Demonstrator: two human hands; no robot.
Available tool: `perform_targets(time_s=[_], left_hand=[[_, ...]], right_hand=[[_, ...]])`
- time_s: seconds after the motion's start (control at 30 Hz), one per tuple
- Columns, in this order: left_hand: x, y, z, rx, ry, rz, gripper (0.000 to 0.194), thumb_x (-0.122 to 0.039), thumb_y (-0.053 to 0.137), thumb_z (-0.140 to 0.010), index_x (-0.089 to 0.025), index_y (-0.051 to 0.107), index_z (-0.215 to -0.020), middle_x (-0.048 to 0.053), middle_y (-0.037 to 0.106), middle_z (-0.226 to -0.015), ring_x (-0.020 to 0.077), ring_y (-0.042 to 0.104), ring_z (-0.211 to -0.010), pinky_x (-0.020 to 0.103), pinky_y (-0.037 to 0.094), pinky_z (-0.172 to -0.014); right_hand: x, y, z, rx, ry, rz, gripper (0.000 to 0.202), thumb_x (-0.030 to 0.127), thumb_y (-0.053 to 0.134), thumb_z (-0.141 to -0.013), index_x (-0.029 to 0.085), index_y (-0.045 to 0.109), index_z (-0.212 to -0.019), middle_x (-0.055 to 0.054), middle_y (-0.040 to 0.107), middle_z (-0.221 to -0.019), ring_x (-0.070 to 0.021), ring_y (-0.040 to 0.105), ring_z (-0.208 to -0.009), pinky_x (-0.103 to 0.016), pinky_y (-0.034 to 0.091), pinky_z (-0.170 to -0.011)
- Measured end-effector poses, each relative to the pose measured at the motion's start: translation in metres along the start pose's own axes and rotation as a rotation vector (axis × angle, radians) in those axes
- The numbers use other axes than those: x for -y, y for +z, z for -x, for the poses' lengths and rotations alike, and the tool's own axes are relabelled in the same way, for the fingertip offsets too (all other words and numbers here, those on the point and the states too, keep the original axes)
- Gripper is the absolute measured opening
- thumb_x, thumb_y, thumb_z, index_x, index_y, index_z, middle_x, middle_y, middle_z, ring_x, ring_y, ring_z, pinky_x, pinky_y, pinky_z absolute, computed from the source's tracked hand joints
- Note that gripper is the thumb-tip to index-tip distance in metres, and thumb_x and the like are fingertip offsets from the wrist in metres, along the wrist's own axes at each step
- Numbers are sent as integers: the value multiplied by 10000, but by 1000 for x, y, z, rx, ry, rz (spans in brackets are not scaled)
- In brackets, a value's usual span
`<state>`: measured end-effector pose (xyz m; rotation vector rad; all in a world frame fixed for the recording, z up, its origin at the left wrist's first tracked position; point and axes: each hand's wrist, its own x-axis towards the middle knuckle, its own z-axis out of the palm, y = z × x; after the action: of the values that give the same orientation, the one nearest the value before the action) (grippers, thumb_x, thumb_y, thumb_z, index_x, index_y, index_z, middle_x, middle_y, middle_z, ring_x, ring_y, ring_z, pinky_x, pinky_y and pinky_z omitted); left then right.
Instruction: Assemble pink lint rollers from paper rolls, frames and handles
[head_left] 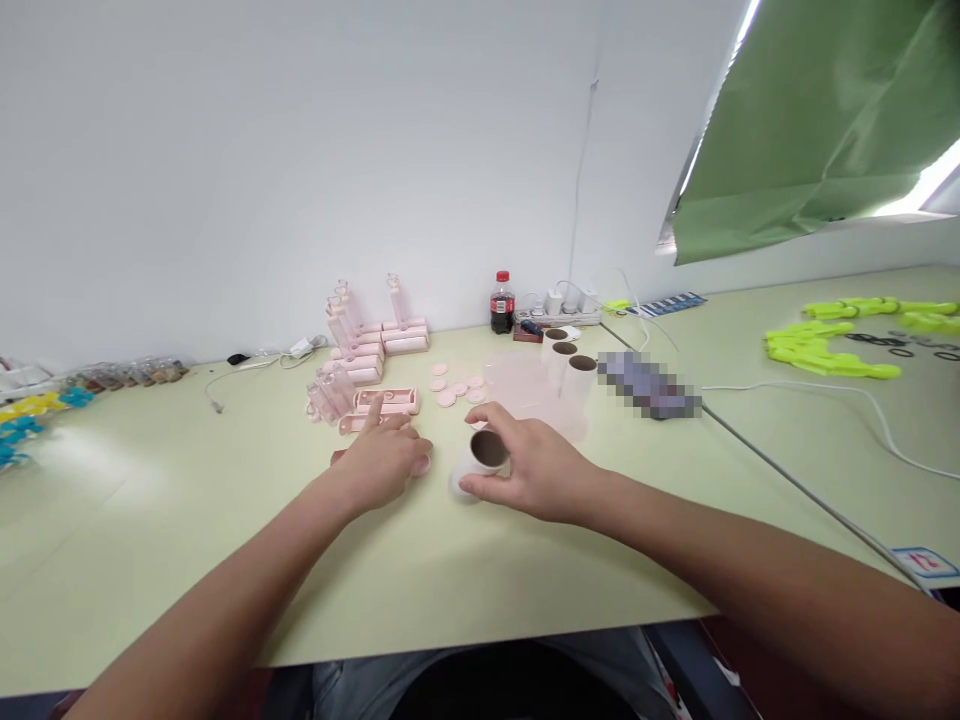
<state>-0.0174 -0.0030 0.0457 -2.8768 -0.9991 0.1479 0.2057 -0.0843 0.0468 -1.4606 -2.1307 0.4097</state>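
White tube (471, 470) gripped between thumb and fingers of the right hand (525, 462), left hand (384, 462) spread over pink cases (386, 402), its hold unclear.

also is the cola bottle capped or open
Capped: the red cap sits on top of the cola bottle, which stands upright.

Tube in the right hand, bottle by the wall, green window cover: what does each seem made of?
Tube in the right hand: probably cardboard with a smooth white outside, since its inner wall looks brown.
Bottle: clear, glossy plastic by its look; the dark drink shows through.
Window cover: likely matte fabric, given its creases, though plastic sheeting is possible.
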Motion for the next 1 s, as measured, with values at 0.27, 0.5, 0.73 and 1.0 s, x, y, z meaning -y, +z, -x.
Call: perform_targets(time_s=[0.27, 0.5, 0.73, 1.0], left_hand=[[-14, 7, -13, -21, 35, -2, 244, -17, 500, -731, -205, 652, -762, 54, 625, -777, 244, 581, -897, 542, 305, -1059], [-17, 7, -23, -76, 14, 64, 96, -216, 565, -757, -176, 641, -801, 70, 649, -704, 253, 603, -747, 408, 417, -811], [-3, 12, -12, -335, -117, 431, 150, -343, 605, -781, -195, 608, -804, 25, 668, -751, 210, 610, -734, 331, 454, -689], [-20, 20, -15, -749, 73, 860, 229, -330, 639, -880, -204, 730, -1048, 68, 769, -1025, 206, 713, -942, 344, 562, -839]], right_hand=[[-32, 24, -7, -130, 7, -28, 564, 485, 673, -825, 199, 456, -1259, -119, 690, -1095, -271, 673, -911, -348, 462, -749], [-40, 29, -5, -64, 96, -130, 566, 490, 651, -835, 202, 450, -1279, -37, 669, -885, -198, 606, -681, -313, 438, -655], [-37, 31, -2, -44, 121, -185, 586, 456, 654, -832, 198, 458, -1320, 16, 602, -716, -193, 573, -644, -301, 418, -625], [-36, 43, -4, 15, 76, -284, 377, 466, 645, -847, 196, 571, -1100, -8, 639, -789, -170, 568, -675, -289, 418, -632]])
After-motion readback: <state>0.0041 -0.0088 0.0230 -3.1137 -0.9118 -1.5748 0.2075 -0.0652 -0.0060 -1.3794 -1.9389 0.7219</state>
